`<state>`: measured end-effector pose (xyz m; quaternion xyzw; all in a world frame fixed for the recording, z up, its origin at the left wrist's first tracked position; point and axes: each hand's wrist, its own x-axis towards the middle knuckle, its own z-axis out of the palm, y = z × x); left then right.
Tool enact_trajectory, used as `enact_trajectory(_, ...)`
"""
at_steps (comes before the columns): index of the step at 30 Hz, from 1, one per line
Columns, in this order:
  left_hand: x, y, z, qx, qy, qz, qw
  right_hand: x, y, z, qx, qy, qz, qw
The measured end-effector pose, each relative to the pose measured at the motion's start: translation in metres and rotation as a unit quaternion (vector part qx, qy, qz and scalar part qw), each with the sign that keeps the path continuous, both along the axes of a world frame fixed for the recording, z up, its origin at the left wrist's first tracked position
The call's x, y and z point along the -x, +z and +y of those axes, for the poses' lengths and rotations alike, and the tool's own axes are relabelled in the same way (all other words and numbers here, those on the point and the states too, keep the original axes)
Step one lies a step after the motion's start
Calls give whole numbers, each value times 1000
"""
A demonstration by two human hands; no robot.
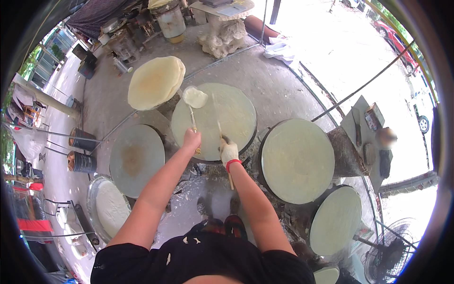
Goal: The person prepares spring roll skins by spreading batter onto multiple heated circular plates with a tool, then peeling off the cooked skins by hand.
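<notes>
In my bare left hand point(192, 139) is the handle of a ladle point(192, 115). Thick white batter point(195, 97) fills its bowl, over the far left part of a round griddle point(234, 106). A pale layer covers that griddle's top. My right hand point(229, 152), in a whitish work glove with a red band at the wrist, grips a thin wooden spreader point(216, 113). Its long blade reaches away over the griddle, and its handle end sticks out below my fist. Whether the blade touches the surface I cannot tell.
Pale layers coat griddles to the right point(298, 161) and lower right point(335, 222). A bare griddle point(138, 159) stands left, near a batter basin point(92, 198). Stacked flatbreads point(156, 83) lie beyond. A side table point(360, 106) holds a knife point(356, 127); a fan point(390, 248) stands lower right.
</notes>
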<state>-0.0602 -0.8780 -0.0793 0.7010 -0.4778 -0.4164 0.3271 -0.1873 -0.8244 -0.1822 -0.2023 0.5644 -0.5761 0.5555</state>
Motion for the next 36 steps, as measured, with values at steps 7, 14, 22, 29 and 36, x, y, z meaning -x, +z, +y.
enact_trajectory(7, -77, 53, 7, -208, 14, 493, 845, 8, 47, 10, -30, 100, -26, 994)
enact_trajectory(14, -118, 150, 117, -102, -22, 528, 843, 16, 5, -9, -71, 114, 3, 991)
enact_trajectory(22, -184, 154, 202, -160, 119, 588, 784, 5, 48, 5, -135, -13, -152, 979)
enact_trajectory(29, -249, 182, 239, -65, 78, 538, 837, -53, 78, 41, -53, 93, -74, 992)
enact_trajectory(36, -310, 87, 194, -7, 37, 272, 962, -183, 78, 113, -28, 196, -84, 977)
